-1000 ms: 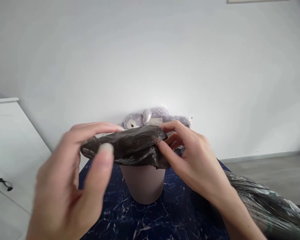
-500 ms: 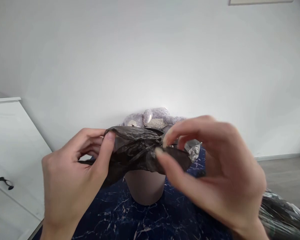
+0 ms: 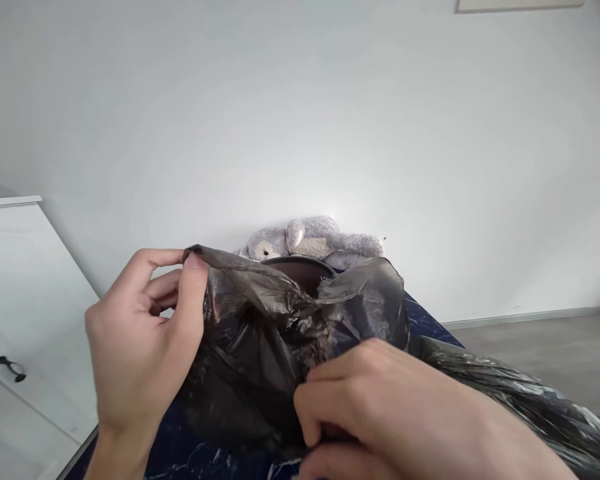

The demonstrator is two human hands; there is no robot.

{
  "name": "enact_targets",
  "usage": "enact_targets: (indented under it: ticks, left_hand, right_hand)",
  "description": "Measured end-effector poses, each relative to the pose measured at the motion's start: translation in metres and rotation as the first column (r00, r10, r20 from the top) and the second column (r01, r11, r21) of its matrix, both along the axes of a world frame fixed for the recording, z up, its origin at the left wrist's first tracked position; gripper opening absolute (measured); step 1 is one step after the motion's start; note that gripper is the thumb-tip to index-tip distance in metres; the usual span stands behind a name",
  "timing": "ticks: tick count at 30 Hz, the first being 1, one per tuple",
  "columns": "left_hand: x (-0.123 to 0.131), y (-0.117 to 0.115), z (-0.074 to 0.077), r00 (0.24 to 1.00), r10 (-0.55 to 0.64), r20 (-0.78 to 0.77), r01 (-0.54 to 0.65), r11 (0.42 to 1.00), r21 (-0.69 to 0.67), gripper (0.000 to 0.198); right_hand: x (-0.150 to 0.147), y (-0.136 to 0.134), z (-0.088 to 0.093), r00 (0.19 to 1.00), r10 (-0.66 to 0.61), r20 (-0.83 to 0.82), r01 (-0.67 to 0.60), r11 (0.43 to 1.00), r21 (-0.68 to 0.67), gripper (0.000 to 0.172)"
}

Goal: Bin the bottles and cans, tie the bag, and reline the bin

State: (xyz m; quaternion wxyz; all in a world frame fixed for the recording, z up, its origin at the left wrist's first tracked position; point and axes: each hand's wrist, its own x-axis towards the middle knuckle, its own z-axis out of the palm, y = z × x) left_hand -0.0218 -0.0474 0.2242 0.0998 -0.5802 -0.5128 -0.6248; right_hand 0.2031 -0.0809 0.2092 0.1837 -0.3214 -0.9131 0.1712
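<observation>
A thin, dark see-through plastic bag [image 3: 250, 333] hangs spread out in front of me. My left hand [image 3: 150, 320] pinches its upper left edge between thumb and forefinger. Lower down on the right, my right hand [image 3: 375, 407] has its fingers curled closed against the bag's front, gripping the film. Behind the bag stands a bin [image 3: 303, 268]; only its dark rim and part of the inside show above the plastic, the rest being covered.
A grey plush toy [image 3: 313, 240] lies against the white wall behind the bin. The dark blue marbled tabletop [image 3: 425, 320] is under everything. To the left stands a white cabinet [image 3: 25, 280] with a black handle. More dark plastic [image 3: 520, 393] stretches out at the right.
My right hand has come down and nearer from the bunched film, its fingers now closed. The bag has unfolded and hangs wider, covering the bin's front. My left hand has shifted slightly left.
</observation>
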Motion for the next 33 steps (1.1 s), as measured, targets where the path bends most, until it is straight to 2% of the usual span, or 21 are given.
enact_targets:
  ticks: [2,4,6,8,10,12,15,18,20,22,25,29,31,33]
  left_hand:
    - [-0.004,0.007,-0.003,0.999,0.042,-0.024,-0.042,0.999,-0.005,0.017]
    - [-0.008,0.013,-0.005,0.996,0.072,-0.06,-0.072,0.997,0.009,0.017]
    - [-0.01,0.018,-0.005,0.987,0.111,-0.116,-0.108,0.994,0.03,0.016]
    - [-0.011,0.02,-0.005,0.973,0.153,-0.173,-0.147,0.988,0.046,0.017]
    - [-0.011,0.02,-0.004,0.96,0.19,-0.207,-0.181,0.982,0.063,0.018]
    - [-0.011,0.021,-0.004,0.954,0.215,-0.208,-0.203,0.976,0.08,0.018]
    - [-0.013,0.023,-0.004,0.951,0.224,-0.212,-0.208,0.973,0.099,0.016]
    - [-0.016,0.029,-0.006,0.947,0.227,-0.226,-0.204,0.972,0.119,0.015]
    - [-0.018,0.033,-0.007,0.941,0.236,-0.243,-0.209,0.969,0.132,0.015]
    - [-0.019,0.037,-0.009,0.935,0.248,-0.254,-0.221,0.966,0.133,0.016]
    - [-0.022,0.043,-0.011,0.953,0.195,-0.231,-0.195,0.98,0.025,0.018]
    - [-0.03,0.057,-0.016,0.988,0.096,-0.119,-0.115,0.979,-0.171,0.024]
    - [-0.033,0.065,-0.019,0.992,0.089,-0.088,-0.107,0.969,-0.221,0.025]
    - [-0.035,0.072,-0.021,0.992,0.087,-0.087,-0.107,0.958,-0.264,0.024]
  right_hand:
    - [-0.001,0.002,-0.004,0.989,0.029,0.143,-0.009,0.99,-0.138,0.023]
    - [-0.001,0.008,-0.007,0.982,0.063,0.177,-0.02,0.972,-0.233,0.019]
    - [-0.001,0.012,-0.007,0.993,0.094,0.073,-0.069,0.952,-0.299,0.017]
    - [-0.001,0.013,-0.004,0.986,0.067,-0.15,-0.111,0.945,-0.307,0.016]
    - [-0.001,0.013,0.001,0.923,0.025,-0.383,-0.124,0.964,-0.235,0.012]
    - [-0.002,0.015,0.004,0.855,-0.011,-0.519,-0.029,0.997,-0.069,0.012]
    - [-0.004,0.026,-0.002,0.851,-0.056,-0.522,0.156,0.976,0.15,0.02]
    - [-0.006,0.046,-0.015,0.865,-0.151,-0.478,0.268,0.945,0.186,0.036]
    - [-0.005,0.06,-0.023,0.841,-0.218,-0.496,0.313,0.943,0.116,0.046]
    - [-0.004,0.075,-0.029,0.802,-0.25,-0.542,0.3,0.954,0.004,0.053]
    - [0.001,0.095,-0.038,0.706,-0.303,-0.64,0.28,0.95,-0.142,0.059]
    - [0.012,0.12,-0.054,0.514,-0.517,-0.685,0.448,0.842,-0.3,0.059]
    - [0.019,0.13,-0.06,0.51,-0.576,-0.639,0.475,0.808,-0.35,0.055]
    - [0.026,0.134,-0.063,0.553,-0.586,-0.592,0.473,0.806,-0.357,0.046]
